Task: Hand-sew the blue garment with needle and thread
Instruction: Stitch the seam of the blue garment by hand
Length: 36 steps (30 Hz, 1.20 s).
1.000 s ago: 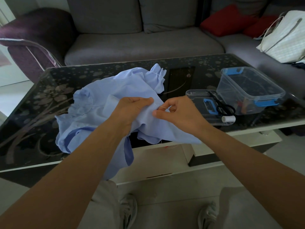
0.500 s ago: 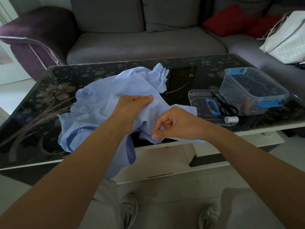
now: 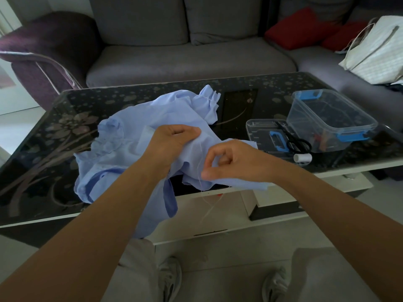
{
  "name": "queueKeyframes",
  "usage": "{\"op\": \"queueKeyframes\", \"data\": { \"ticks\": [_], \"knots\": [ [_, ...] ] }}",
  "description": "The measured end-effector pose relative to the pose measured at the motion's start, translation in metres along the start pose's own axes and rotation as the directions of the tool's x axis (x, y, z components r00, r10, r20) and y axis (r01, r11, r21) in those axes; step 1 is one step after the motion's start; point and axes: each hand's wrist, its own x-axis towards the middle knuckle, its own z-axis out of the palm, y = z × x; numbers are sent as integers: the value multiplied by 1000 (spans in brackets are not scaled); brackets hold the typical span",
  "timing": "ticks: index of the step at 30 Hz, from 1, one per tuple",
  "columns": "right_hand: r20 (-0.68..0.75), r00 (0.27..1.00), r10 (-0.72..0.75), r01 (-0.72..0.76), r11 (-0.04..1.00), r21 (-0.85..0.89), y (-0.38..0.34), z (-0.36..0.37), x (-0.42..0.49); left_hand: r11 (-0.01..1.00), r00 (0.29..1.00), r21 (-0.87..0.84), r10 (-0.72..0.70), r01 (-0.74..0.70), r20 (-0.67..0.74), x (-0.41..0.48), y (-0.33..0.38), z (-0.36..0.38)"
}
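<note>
At near edge of garment (image 3: 130,153), left hand (image 3: 174,140) grips it, right hand (image 3: 235,162) pinches thread (image 3: 200,166); stitching underway, seam apparently unfinished, needle unseen.

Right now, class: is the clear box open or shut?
Open: the clear box stands lidless; its lid lies beside it.

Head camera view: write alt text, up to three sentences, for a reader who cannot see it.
A person's left hand grips a crumpled blue garment over a dark glass table while the right hand pinches a pale thread running down from the fabric. To the right sit a clear box, scissors and a white spool.
</note>
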Motion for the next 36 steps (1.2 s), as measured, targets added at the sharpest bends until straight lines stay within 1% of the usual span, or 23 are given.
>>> {"op": "queueKeyframes", "data": {
  "ticks": [2,4,5,7,9,13,16,19,24,27,31,33,36],
  "knots": [
    [-167,986,-5,6,1000,10,-1,-8,2,999,999,-4,32,-31,19,-3,3,-1],
    [-312,949,-42,57,998,39,-1,-14,3,999,998,-11,34,-34,57,-5,4,-2],
    [-360,931,-59,87,994,62,-1,-15,4,1000,997,-4,32,-31,76,-7,5,-3],
    [-407,911,-66,116,988,100,1,-16,6,1000,992,6,25,-26,122,-9,5,-3],
    [-385,921,-62,106,990,94,1,-14,8,1000,985,9,18,-20,174,-12,5,-2],
    [-257,966,6,2,1000,29,6,-9,15,994,971,84,48,-69,235,-14,8,-5],
    [-260,964,59,-57,998,15,8,-12,14,980,963,163,69,-114,261,-16,11,-8],
    [-272,959,83,-83,996,13,8,-15,13,955,970,257,87,-147,229,-14,10,-11],
    [-270,957,106,-112,994,-8,12,-18,13,968,968,218,74,-127,238,-11,9,-19],
    [-261,960,104,-109,994,-6,12,-18,11,960,957,213,119,-179,265,-11,11,-20],
    [-285,955,86,-89,996,2,10,-19,8,954,954,206,164,-218,251,-11,16,-19],
    [-290,954,78,-83,997,-4,10,-20,6,956,955,208,151,-207,254,-11,15,-17],
    [-286,955,76,-82,997,-8,9,-19,4,966,967,210,100,-151,234,-11,15,-14]
  ]
}}
